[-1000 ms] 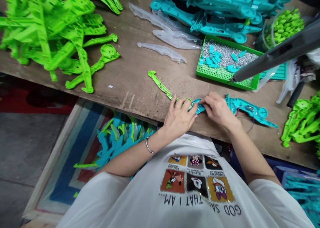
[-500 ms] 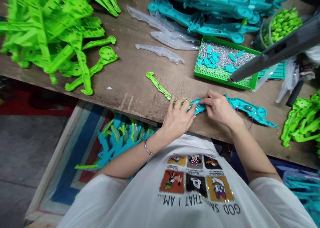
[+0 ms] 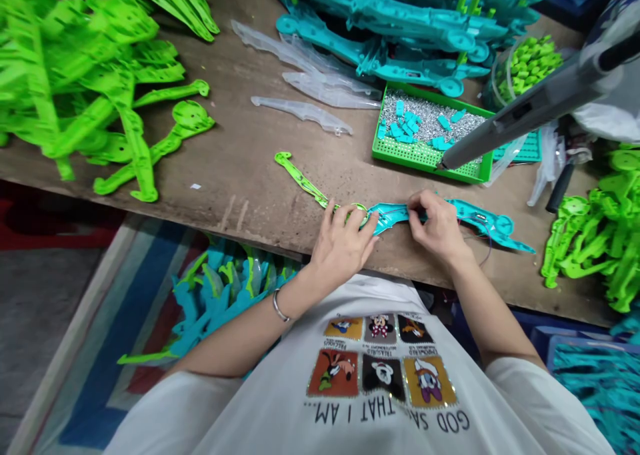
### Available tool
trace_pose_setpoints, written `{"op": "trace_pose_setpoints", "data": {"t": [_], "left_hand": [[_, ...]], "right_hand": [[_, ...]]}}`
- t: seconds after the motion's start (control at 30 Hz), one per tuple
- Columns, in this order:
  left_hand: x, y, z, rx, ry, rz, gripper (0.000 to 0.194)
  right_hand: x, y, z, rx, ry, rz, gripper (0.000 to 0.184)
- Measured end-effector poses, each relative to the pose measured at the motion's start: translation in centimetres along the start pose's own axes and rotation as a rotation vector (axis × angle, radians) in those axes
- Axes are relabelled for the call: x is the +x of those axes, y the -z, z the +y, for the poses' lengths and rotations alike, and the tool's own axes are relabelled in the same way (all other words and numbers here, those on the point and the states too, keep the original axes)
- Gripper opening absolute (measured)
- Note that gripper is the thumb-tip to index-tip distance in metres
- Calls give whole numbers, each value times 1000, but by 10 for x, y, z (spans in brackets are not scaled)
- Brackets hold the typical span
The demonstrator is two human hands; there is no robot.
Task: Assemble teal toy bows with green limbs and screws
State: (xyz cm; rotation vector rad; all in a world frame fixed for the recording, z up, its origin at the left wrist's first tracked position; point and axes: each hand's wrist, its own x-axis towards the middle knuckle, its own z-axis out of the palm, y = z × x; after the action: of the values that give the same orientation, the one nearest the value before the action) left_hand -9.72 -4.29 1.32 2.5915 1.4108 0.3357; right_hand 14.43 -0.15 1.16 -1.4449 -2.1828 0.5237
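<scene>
A long turquoise plastic shell (image 3: 483, 216) lies along the front of the bench, joined at its left end to a slim lime-green plastic arm (image 3: 301, 178). My left hand (image 3: 341, 245) bends over that joint, its fingers holding the green arm against the turquoise shell. Over the middle of the shell, my right hand (image 3: 440, 227) is closed in a pinch. A thin dark wire (image 3: 394, 210) runs inside the shell towards those fingertips, and more wire loops out near the right forearm. The exact grip is partly hidden by the fingers.
A green tray (image 3: 433, 165) of screws and small turquoise pieces stands beyond my hands, under a hanging grey electric screwdriver (image 3: 515, 118). Clear plastic strips (image 3: 303, 112) lie behind. Lime-green parts (image 3: 100, 95) pile up left; turquoise shells (image 3: 370, 48) are stacked at the back.
The whole view has shifted slightly. My right hand has moved right along the turquoise shell, away from my left hand, uncovering more of the shell and wire. My left hand stays at the joint.
</scene>
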Motion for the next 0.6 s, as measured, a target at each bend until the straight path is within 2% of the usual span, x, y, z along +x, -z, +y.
{"op": "trace_pose_setpoints", "data": {"t": [0.1, 0.3, 0.4, 0.6], "left_hand": [[0, -1, 0, 9, 1, 1, 49], [0, -1, 0, 19, -5, -13, 48], [1, -2, 4, 12, -17, -18, 48], [1, 1, 20, -8, -5, -35, 47]], "right_hand": [[1, -3, -3, -50, -52, 38, 14], [1, -1, -7, -140, -156, -13, 19], [-6, 1, -4, -146, -181, 6, 18], [-21, 3, 5, -209, -83, 29, 20]]}}
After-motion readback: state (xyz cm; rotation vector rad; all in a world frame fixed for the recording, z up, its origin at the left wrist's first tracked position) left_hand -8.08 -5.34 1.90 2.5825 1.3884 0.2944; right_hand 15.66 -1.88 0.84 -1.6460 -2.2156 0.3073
